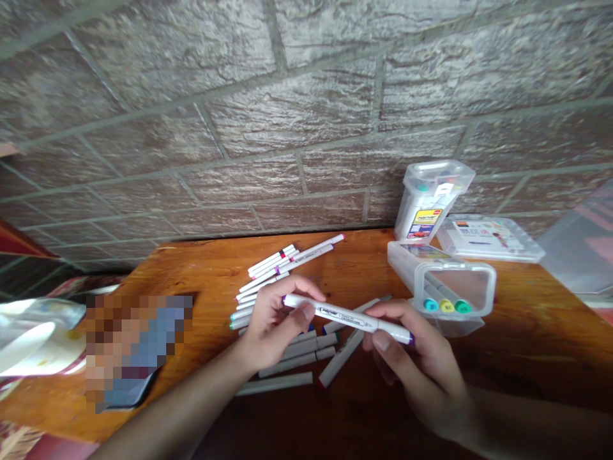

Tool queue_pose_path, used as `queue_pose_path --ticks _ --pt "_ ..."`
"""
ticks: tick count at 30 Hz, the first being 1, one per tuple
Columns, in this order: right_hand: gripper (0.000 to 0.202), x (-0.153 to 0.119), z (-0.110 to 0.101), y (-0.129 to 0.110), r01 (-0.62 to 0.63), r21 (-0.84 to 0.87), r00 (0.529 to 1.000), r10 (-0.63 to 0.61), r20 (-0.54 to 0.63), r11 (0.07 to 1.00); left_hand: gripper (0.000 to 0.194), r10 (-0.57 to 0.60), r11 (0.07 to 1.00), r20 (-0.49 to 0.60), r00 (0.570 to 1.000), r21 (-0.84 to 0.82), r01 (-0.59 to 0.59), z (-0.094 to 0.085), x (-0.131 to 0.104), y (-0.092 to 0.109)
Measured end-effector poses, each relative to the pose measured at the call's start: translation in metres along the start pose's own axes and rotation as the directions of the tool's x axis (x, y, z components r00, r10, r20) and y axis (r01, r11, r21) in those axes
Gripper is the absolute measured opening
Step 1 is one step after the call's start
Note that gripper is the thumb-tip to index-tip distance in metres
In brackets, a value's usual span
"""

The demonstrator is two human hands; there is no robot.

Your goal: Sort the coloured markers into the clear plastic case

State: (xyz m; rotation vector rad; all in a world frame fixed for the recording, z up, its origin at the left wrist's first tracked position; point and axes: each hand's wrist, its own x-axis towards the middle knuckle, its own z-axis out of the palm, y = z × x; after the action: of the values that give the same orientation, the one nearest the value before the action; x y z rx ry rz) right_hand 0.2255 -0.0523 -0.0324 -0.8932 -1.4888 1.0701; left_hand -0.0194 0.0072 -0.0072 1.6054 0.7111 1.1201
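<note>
Between my two hands I hold one white marker (342, 315) with purple ends, lying nearly level with its right end lower. My left hand (282, 322) pinches it near the left end, thumb in front. Near the right end, my right hand (416, 351) grips it between thumb and fingers. Below and behind it, several loose white markers (287, 364) with coloured ends lie on the wooden table, partly hidden by my left hand. To the right, a clear plastic case (402, 262) lies on its side with its open end towards me; blue, yellow and green marker ends show inside.
An upright clear marker box (424, 204) stands by the brick wall (325, 115), next to a flat clear case (493, 237). On the left of the table (191, 268) lies a phone (138, 386), partly pixelated. White cloth or plastic (43, 338) sits at the far left.
</note>
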Motion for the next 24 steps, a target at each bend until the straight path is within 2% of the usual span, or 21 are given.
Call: queue_pose_path --ticks 7,10,15,20,24 --pt "0.01 0.006 0.004 -0.015 -0.034 0.122 0.993 0.047 -0.111 0.992 0.018 -0.022 0.986 0.001 1.0 -0.167 0.022 0.004 -0.001 -0.001" --pt "0.011 0.006 0.004 -0.02 -0.076 0.196 0.99 0.097 -0.099 0.978 0.02 -0.004 0.98 -0.002 1.0 -0.201 0.004 0.007 -0.002 0.001" --pt "0.017 0.007 0.002 -0.029 -0.083 0.302 0.992 0.107 -0.063 0.95 0.023 0.035 0.965 -0.001 0.999 -0.258 -0.034 0.012 -0.002 0.005" --pt "0.018 0.009 0.002 -0.032 -0.088 0.379 0.992 0.117 -0.055 0.921 0.023 0.028 0.968 -0.016 0.999 -0.249 -0.031 0.014 -0.002 0.006" --pt "0.017 0.008 0.003 -0.03 -0.08 0.36 0.992 0.11 -0.065 0.929 0.023 0.048 0.979 -0.012 0.999 -0.197 -0.049 0.013 -0.004 0.004"
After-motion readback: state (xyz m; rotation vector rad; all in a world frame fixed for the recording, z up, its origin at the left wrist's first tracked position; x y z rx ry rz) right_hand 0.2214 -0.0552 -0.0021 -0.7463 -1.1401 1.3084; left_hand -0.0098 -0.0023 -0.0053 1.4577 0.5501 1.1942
